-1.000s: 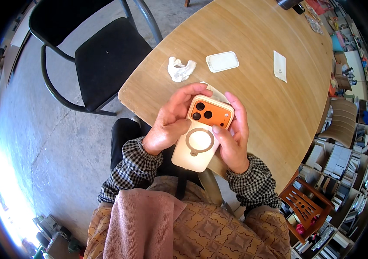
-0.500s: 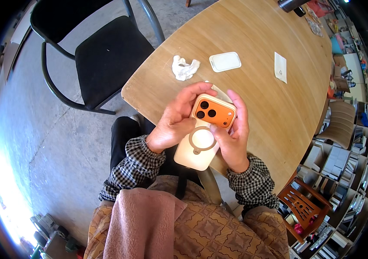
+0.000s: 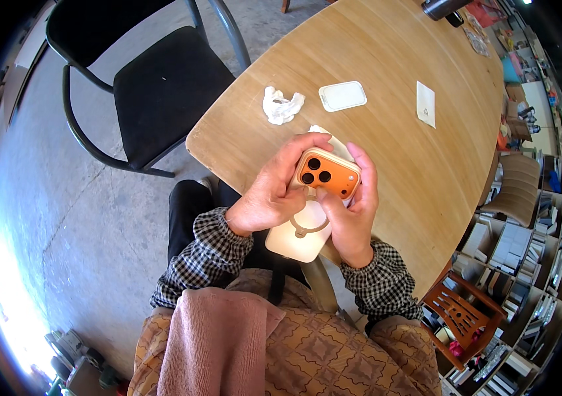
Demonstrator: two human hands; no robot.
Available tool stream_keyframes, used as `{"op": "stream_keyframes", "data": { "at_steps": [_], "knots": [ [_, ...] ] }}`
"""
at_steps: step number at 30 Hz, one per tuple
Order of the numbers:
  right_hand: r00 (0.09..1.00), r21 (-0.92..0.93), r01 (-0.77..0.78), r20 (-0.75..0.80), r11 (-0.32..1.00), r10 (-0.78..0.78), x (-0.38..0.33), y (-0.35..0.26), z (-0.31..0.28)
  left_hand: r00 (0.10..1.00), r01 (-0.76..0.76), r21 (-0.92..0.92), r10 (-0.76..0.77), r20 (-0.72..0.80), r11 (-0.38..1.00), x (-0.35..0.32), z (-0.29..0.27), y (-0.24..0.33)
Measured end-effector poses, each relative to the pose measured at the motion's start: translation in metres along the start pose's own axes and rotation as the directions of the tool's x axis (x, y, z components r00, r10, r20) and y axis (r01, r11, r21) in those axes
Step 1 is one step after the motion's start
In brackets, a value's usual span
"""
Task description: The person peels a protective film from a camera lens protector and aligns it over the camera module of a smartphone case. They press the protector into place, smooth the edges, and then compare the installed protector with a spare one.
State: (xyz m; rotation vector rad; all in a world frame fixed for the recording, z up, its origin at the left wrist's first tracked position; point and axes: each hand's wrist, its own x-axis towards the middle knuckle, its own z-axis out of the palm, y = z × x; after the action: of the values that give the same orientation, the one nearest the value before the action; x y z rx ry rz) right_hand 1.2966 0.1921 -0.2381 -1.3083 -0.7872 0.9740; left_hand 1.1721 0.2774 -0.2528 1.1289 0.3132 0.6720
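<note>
Both of my hands hold a phone in a pale, cream-coloured case point(image 3: 287, 242) above the table's near edge. Its orange camera panel point(image 3: 339, 180) with three dark lenses faces up, and a tan ring stand point(image 3: 302, 233) sits on the back below it. My left hand point(image 3: 275, 188) grips the left side, thumb by the panel's lower edge. On the right side my right hand point(image 3: 353, 214) is wrapped round the case, its thumb also at that lower edge. Behind the phone, a white piece point(image 3: 320, 130) lies partly hidden. The phone's screen side is out of sight.
On the wooden table point(image 3: 386, 171) lie a crumpled white tissue point(image 3: 283, 105), a white rounded tray-like piece point(image 3: 342, 96) and a white paper slip point(image 3: 426, 104). A dark cylinder point(image 3: 440, 8) stands at the far edge. A black chair point(image 3: 168, 92) is left; shelves point(image 3: 525, 264) are right.
My right thumb has shifted left and up to the lower edge of the camera panel. My left thumb has moved slightly right, and the hands now cover more of the ring.
</note>
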Motion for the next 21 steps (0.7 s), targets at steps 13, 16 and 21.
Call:
{"op": "stream_keyframes", "data": {
  "at_steps": [13,16,21],
  "knots": [
    [0.998,-0.080,-0.059,-0.016,0.995,0.058,-0.0004,-0.0074,0.0067,0.999,0.035,-0.076,-0.034,0.005,0.996,-0.0010,0.0000,0.0029],
    [0.999,-0.107,-0.040,-0.029,0.993,0.037,-0.0010,-0.0070,0.0080,1.000,0.016,-0.070,-0.016,0.010,0.997,-0.0011,-0.0002,0.0013],
    [0.998,-0.067,-0.014,-0.060,0.998,0.010,-0.0021,-0.0026,0.0084,1.000,-0.004,-0.086,0.006,0.019,0.996,-0.0018,-0.0005,-0.0002]
  ]
}}
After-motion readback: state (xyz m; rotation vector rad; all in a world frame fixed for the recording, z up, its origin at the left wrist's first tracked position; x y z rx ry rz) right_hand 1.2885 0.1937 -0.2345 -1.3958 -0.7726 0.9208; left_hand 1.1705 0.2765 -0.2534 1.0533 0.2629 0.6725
